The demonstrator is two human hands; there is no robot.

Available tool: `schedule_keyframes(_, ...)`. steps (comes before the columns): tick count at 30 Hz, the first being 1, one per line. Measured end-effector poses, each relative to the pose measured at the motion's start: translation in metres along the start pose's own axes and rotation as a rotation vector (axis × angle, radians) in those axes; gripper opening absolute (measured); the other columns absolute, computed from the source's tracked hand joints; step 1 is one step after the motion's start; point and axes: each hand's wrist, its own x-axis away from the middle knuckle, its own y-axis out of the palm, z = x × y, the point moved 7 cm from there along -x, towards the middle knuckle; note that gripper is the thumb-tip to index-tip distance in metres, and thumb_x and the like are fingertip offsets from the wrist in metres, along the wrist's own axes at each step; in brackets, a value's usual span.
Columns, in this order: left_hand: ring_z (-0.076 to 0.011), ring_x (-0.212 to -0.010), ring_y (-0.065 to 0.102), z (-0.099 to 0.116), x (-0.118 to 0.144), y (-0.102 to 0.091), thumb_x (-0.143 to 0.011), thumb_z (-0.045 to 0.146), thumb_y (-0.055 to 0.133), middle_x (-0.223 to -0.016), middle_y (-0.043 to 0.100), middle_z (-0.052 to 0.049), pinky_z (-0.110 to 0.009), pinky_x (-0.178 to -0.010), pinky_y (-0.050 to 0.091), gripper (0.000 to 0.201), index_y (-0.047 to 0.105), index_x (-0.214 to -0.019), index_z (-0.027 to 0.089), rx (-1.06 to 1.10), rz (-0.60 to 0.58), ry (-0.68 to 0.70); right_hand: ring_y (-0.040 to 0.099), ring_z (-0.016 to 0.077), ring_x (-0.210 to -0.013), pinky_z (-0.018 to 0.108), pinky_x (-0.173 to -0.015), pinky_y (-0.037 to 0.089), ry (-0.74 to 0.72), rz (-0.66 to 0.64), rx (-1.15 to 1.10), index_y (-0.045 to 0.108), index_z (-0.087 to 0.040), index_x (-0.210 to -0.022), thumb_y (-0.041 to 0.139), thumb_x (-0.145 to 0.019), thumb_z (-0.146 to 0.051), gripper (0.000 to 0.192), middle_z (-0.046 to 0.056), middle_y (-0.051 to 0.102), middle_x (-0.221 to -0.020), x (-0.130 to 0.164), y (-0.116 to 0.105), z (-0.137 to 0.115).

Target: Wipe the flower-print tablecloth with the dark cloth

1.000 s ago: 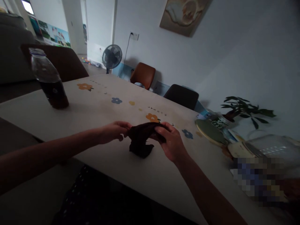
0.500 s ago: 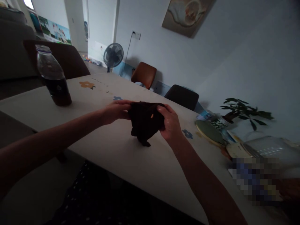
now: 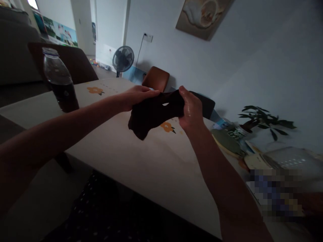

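Both hands hold up a dark, limp piece of cloth [image 3: 149, 116] above the white table. Its exact kind is hard to make out in the dim light. My left hand [image 3: 137, 96] is closed on its upper left edge, thumb along the top. At the other end my right hand [image 3: 191, 107] grips it with the thumb on top and fingers behind. The fabric is stretched between them, with a small gap through which light shows. Its lower left part hangs loose above the table, apart from the tabletop.
The white table [image 3: 141, 168] carries printed flowers. A bottle with dark liquid [image 3: 66, 95] stands at the left. Along the right edge are a green round item [image 3: 227, 143], a potted plant [image 3: 254, 117] and clutter. Chairs [image 3: 156, 79] and a fan [image 3: 123, 58] stand beyond.
Both hands have risen, and my right hand has moved a little to the right. The cloth went from bunched to stretched sideways, and its hanging end has shifted up and left.
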Motion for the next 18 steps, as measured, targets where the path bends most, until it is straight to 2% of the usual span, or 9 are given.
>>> schedule_keyframes(3,-0.0113,-0.063,0.059,0.000,0.005,0.001,-0.082,0.024,0.070,-0.077,0.064,-0.006,-0.020,-0.060,0.048,0.017,0.068,-0.092,0.010,0.055,-0.058,0.007,0.062,0.0158,-0.068,0.032,-0.067,0.056,0.056,-0.007,-0.018,0.054,-0.020,-0.069,0.084,-0.067,-0.045,0.039,-0.004,0.058,-0.068,-0.004,-0.007,0.003)
schedule_keyframes(7,-0.0071,-0.048,0.048,0.003,0.014,0.000,-0.089,0.023,0.061,-0.063,0.053,0.000,-0.016,-0.049,0.041,0.012,0.065,-0.094,0.012,0.153,0.013,0.081,0.066,0.0186,-0.077,0.036,-0.074,0.058,0.129,-0.024,-0.070,0.058,-0.019,-0.074,0.084,-0.068,-0.044,0.035,-0.002,0.063,-0.075,-0.006,-0.017,0.000)
schedule_keyframes(11,-0.0095,-0.053,0.054,-0.003,0.020,-0.003,-0.092,0.020,0.053,-0.069,0.055,0.001,-0.018,-0.047,0.044,0.009,0.060,-0.093,0.015,0.304,0.080,0.111,0.067,0.0183,-0.083,0.037,-0.078,0.058,0.188,-0.060,-0.094,0.057,-0.021,-0.074,0.071,-0.082,-0.047,0.031,-0.001,0.063,-0.076,-0.009,-0.021,-0.007)
schedule_keyframes(14,-0.0083,-0.048,0.051,-0.026,0.022,-0.011,-0.091,0.020,0.055,-0.066,0.054,0.001,-0.016,-0.043,0.038,0.006,0.058,-0.090,0.015,0.359,0.165,0.020,0.065,0.0147,-0.079,0.033,-0.078,0.057,0.205,-0.035,-0.142,0.053,-0.022,-0.070,0.067,-0.087,-0.043,0.030,-0.003,0.058,-0.071,-0.013,-0.023,-0.008)
schedule_keyframes(18,-0.0084,-0.054,0.055,-0.063,0.024,-0.017,-0.091,0.018,0.056,-0.073,0.060,-0.003,-0.016,-0.048,0.042,0.009,0.061,-0.087,0.011,0.377,0.223,-0.190,0.062,0.0125,-0.072,0.028,-0.075,0.057,0.081,0.022,-0.130,0.052,-0.021,-0.070,0.074,-0.076,-0.023,0.023,-0.005,0.055,-0.069,-0.026,-0.029,-0.004)
